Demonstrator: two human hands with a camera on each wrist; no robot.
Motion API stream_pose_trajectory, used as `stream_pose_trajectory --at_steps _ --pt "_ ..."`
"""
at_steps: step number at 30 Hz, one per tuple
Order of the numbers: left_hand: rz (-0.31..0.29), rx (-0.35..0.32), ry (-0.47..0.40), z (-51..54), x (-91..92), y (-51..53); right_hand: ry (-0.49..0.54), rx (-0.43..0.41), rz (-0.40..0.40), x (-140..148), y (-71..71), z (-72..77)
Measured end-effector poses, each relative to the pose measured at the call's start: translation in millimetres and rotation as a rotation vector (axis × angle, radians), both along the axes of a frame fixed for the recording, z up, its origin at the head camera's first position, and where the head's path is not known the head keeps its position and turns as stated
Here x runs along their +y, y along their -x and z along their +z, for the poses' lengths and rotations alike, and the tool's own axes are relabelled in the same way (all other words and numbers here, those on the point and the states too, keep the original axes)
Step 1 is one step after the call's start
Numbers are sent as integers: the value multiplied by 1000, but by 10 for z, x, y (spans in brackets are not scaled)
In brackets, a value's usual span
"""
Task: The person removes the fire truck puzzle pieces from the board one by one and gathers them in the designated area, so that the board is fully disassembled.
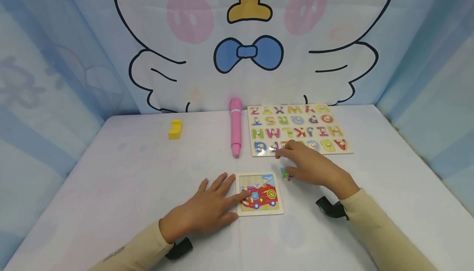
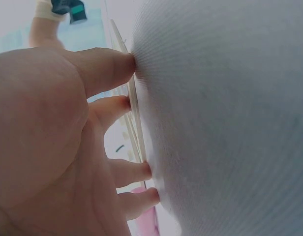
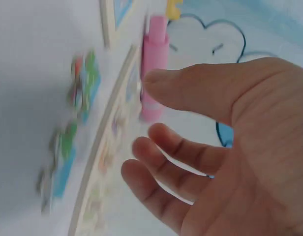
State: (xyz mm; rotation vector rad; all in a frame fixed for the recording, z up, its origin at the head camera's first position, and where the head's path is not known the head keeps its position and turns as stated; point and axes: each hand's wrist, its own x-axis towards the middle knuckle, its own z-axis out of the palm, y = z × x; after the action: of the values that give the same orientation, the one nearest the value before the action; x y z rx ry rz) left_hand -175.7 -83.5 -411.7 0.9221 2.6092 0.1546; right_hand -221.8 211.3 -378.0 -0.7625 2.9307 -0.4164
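A small square wooden puzzle (image 1: pixel 275 205) with a red fire engine picture lies near the middle of the table. Bare wood shows in its upper left. My left hand (image 1: pixel 207 209) is spread at its left side, the index finger touching the picture; in the left wrist view, fingertips meet the board's edge (image 2: pixel 134 105). To the right, my right hand (image 1: pixel 311 166) hovers with fingers loosely bent. A small green and blue puzzle piece (image 1: pixel 285 174) is partly hidden below it. The right wrist view shows two blurred pieces, one upper (image 3: pixel 86 86) and one lower (image 3: pixel 63 160), apart from the fingers.
Behind the right hand lies a wooden alphabet board (image 1: pixel 300 131) with colourful letters. Left of that is a thick pink pen (image 1: pixel 235 127), and farther left a yellow block (image 1: pixel 175 129). A printed curtain (image 1: pixel 248 85) hangs along the table's back edge.
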Motion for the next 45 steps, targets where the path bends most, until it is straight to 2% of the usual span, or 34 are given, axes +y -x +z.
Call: stream_pose_trajectory --at_steps 5,8,13,23,28,33,45 --pt "-2 0 3 6 -6 1 -48 60 175 -220 -79 -106" --pt "-3 1 0 6 -5 3 -73 74 221 -271 -87 -171" --pt "-6 -2 -2 8 -4 4 -78 52 214 -269 -82 -208" --pt "-8 2 5 16 1 10 -115 6 180 -259 -80 -163" --pt "-6 4 6 10 0 11 -143 36 192 -271 -91 -173" --pt "-3 0 -2 3 -2 6 -120 80 216 -281 -93 -184" --pt "-7 3 -6 -6 -6 4 -68 62 204 -304 -90 -207"
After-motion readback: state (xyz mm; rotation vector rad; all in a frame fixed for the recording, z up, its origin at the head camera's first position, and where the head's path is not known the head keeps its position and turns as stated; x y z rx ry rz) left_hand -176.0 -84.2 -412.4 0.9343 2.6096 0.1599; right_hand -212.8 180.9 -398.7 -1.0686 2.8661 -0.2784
